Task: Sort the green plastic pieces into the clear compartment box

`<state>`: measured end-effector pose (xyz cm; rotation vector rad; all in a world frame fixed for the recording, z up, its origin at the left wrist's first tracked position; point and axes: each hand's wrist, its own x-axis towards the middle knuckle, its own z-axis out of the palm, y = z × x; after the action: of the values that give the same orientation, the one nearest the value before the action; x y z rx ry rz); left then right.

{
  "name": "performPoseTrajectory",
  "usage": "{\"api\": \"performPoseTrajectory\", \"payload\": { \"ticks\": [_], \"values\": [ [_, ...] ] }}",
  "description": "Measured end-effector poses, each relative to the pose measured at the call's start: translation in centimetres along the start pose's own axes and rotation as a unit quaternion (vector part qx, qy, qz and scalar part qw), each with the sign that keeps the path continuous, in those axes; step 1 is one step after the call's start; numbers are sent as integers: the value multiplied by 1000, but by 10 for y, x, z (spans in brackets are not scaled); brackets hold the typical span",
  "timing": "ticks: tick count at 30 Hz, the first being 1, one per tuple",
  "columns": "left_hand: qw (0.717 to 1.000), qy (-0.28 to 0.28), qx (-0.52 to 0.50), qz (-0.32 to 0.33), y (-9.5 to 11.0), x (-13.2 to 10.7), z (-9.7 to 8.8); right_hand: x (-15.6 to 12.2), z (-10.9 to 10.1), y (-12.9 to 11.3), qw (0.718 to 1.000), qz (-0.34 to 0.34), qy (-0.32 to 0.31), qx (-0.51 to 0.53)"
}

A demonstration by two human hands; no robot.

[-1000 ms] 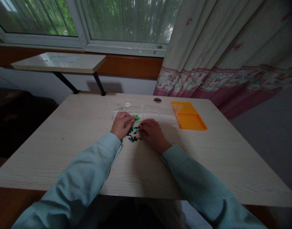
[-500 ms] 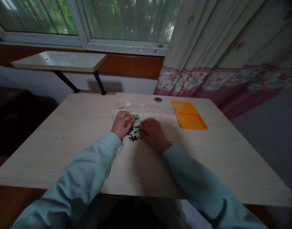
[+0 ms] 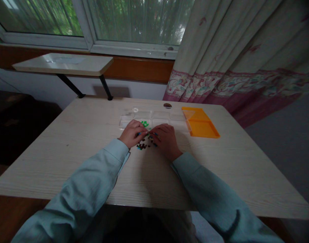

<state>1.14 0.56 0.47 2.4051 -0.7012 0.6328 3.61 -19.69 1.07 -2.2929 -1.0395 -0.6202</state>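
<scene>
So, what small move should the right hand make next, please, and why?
The right hand might spread the pile of small brown and blue pieces: they lie crowded together, while small green pieces sit grouped in the transparent plastic tray.

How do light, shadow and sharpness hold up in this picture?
Head view: dim, brightest at the window; head view: a soft shadow on the table beside the right sleeve; head view: the clear tray barely stands out; head view: small dark pieces near the right hand too soft to count.

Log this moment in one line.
left hand, right hand: close together, grip unclear | dark pieces: on table | green pieces: in clear tray
</scene>
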Motion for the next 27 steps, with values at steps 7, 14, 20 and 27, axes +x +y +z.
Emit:
{"api": "performPoseTrajectory", "payload": {
  "ticks": [7, 14, 20, 27],
  "values": [
    [997, 50, 20, -52, -1, 0, 0, -1, 0, 2, 1000, 1, 13, 5],
    [984, 114, 57, -124, -4, -2, 2, 0, -3, 14, 999, 51, 2, -14],
    [983, 113, 58, -130, -5, -2, 2, 4, -15, 34, 996, 59, -65, -26],
    [983, 113, 58, -130, -7, -2, 4, 4, -39, 57, 988, 20, -152, -19]
  ]
}}
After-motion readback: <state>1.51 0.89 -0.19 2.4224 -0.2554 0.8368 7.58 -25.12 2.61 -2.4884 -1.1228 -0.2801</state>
